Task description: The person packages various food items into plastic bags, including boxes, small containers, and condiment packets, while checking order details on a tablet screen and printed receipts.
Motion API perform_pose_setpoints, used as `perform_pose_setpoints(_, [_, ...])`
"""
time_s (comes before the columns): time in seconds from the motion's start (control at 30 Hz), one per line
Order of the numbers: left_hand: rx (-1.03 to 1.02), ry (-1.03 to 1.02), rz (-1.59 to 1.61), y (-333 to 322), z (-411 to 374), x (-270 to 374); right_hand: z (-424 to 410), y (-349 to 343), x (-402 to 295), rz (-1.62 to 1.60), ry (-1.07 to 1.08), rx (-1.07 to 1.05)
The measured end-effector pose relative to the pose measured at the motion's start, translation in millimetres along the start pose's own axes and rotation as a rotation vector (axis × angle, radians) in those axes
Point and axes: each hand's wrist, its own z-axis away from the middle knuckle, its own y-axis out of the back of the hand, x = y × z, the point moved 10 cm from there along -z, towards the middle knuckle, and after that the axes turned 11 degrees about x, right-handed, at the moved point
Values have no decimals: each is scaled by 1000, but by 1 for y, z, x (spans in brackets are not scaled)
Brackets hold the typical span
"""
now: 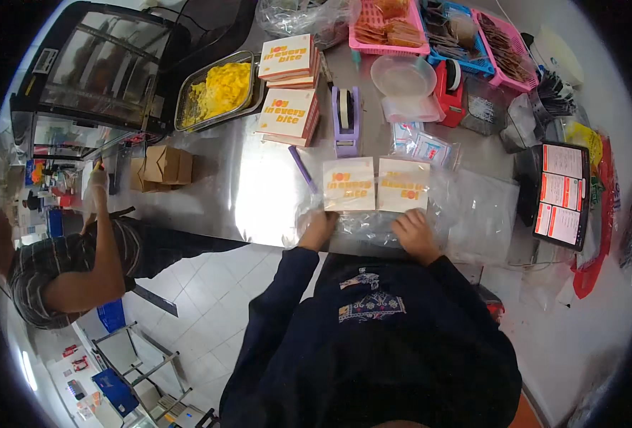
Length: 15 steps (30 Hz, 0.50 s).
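Note:
Two white cardboard boxes with orange print lie side by side before me: a left box point(349, 184) and a right box point(403, 184), its print upside down to me. Clear plastic bag film point(366, 226) covers them and bunches along their near edge. My left hand point(317, 231) grips the film by the left box's near corner. At the right box's near edge, my right hand point(416, 235) has its curled fingers on the film; the fingertips are partly hidden. More flat clear bags point(484, 214) lie to the right.
Behind the boxes stand a purple tape dispenser point(346, 128), stacked boxes point(289, 115) and a tray of yellow food point(222, 88). A purple pen point(302, 168) lies nearby. A lit tablet point(560, 195) stands right. Another person point(75, 262) works at the left by a glass display case point(104, 69).

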Motion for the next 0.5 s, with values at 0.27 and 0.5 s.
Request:
perform_pose_setpoints(0.27, [-97,-146,-425,51,-19,-15,-56,7,-29,233,39,-97])
perform_pose_setpoints(0.5, [-291,-308,-161,20,0,35,-11,-66,-93,-232,330,-560])
